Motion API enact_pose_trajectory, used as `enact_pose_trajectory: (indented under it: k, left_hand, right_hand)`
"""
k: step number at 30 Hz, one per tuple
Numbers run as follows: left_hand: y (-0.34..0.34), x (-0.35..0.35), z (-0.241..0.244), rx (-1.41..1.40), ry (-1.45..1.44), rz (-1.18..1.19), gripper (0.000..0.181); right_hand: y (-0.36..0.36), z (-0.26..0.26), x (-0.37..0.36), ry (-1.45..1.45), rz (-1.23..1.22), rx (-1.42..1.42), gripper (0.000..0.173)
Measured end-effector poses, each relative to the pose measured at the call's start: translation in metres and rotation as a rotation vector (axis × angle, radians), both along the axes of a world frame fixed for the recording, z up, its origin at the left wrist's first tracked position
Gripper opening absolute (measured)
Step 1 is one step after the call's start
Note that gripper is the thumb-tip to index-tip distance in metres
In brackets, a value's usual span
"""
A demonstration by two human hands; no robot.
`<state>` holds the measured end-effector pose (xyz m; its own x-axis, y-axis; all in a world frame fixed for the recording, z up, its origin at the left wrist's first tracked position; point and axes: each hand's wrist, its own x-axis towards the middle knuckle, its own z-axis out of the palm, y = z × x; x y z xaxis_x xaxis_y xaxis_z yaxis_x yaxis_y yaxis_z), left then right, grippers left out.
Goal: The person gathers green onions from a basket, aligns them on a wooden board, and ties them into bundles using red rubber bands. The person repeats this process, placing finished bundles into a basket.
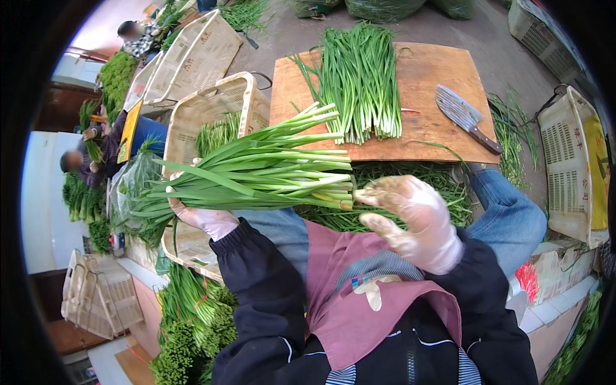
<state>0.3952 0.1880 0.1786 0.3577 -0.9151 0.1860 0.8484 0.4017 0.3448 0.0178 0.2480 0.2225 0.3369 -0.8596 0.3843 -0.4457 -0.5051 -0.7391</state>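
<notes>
My left hand (pixel 204 216), in a thin pale glove, holds a loose bunch of garlic chives (pixel 269 168) by its leafy part. The white stem ends point right, towards my right hand (pixel 411 219). That hand is gloved too, slightly blurred, with thumb and fingers apart and nothing between them. It hovers just beside the cut ends. Beyond, a second pile of chives (pixel 361 86) lies on a wooden board (pixel 442 62), stems towards me. A cleaver (pixel 464 115) with a wooden handle rests on the board's right side.
Left of the board stands a plastic crate (pixel 180 127) with green stems (pixel 219 134) inside. Trimmings (pixel 385 173) lie below the board. Tied green bundles (pixel 192 308) are at lower left. Another crate (pixel 565 168) stands right. Two people (pixel 94 149) work at far left.
</notes>
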Motion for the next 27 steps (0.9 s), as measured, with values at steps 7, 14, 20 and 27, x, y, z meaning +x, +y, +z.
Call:
enact_pose_trajectory:
  k: [7, 14, 20, 27]
  left_hand:
    - [-0.005, -0.067, 0.022, -0.002, -0.153, 0.114, 0.025]
    - [-0.007, -0.081, 0.025, 0.024, -0.227, 0.17, 0.022]
    - [-0.005, -0.068, 0.023, 0.014, -0.094, 0.065, 0.023]
    - [-0.001, -0.03, 0.015, 0.37, -0.245, 0.436, 0.036]
  right_hand:
    - [-0.013, -0.012, 0.032, -0.07, -0.138, 0.218, 0.023]
    - [-0.013, -0.021, 0.04, 0.112, -0.284, -0.002, 0.022]
    - [-0.016, -0.034, 0.045, -0.004, -0.248, -0.053, 0.019]
    - [-0.009, -0.046, 0.004, 0.1, -0.218, 0.063, 0.021]
